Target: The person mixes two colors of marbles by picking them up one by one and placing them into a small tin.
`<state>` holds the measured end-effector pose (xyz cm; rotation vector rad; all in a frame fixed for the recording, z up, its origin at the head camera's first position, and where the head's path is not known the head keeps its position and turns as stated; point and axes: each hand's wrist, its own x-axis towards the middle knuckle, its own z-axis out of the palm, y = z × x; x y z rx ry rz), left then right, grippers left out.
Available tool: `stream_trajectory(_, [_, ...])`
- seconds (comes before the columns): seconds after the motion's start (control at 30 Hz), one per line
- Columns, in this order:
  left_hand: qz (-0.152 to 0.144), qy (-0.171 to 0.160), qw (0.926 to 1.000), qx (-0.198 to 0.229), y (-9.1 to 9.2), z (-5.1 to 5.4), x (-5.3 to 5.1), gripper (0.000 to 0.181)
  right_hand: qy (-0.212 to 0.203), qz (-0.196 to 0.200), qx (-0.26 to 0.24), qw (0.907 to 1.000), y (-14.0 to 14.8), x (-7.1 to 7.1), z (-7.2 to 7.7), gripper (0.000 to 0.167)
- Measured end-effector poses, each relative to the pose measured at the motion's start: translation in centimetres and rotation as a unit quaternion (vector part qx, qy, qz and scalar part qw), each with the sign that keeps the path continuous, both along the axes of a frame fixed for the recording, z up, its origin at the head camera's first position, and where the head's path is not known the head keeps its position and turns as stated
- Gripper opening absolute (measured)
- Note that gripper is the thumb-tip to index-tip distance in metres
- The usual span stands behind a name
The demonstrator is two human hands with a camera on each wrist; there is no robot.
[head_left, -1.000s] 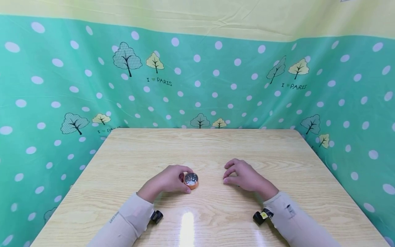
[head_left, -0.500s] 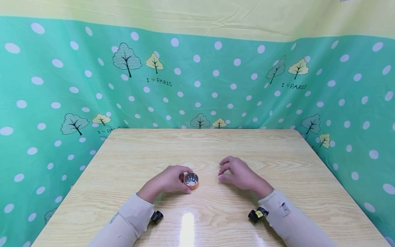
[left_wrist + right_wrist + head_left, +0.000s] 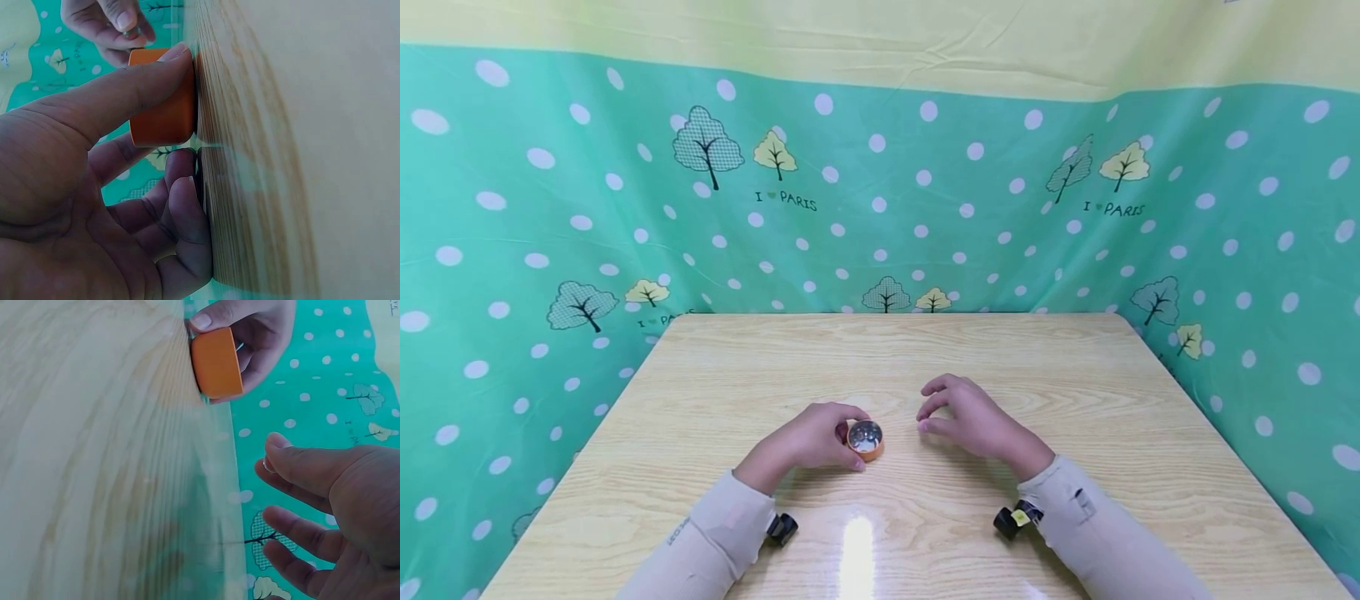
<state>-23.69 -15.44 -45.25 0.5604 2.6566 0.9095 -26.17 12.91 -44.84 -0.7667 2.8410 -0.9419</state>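
A small round orange cup (image 3: 867, 454) with a shiny silvery inside stands on the table. My left hand (image 3: 816, 435) grips it from the left; in the left wrist view the thumb lies along the orange wall (image 3: 164, 119). What the silvery inside holds is too small to make out. To the right and apart from the cup, my right hand (image 3: 973, 419) hovers above the tabletop. Between its thumb and index finger it pinches a tiny clear, shiny bead-like piece (image 3: 269, 465), mostly hidden by the fingertips. The right hand's other fingers are loosely bent.
The light wood-grain table (image 3: 880, 358) spreads around both hands. A green dotted curtain (image 3: 925, 208) with printed trees hangs behind it and along both sides. Small black cameras are strapped at the left wrist (image 3: 782, 528) and right wrist (image 3: 1006, 523).
My right hand has moved left and slightly away from me, closer to the orange cup. The left hand and the cup have stayed in place.
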Motion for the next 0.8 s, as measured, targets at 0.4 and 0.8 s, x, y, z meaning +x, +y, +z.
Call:
stream_trajectory(0.4, [0.000, -0.005, 1.0000, 0.002, -0.1, 0.0, -0.1, 0.063, -0.001, 0.002, -0.008, 1.0000, -1.4, 0.3, 0.9, 0.005])
stream_trajectory(0.8, [-0.007, 0.000, 1.0000, -0.001, -0.1, 0.0, -0.1, 0.063, 0.014, 0.030, -0.021, 0.9992, -2.6, 0.3, 1.4, 0.009])
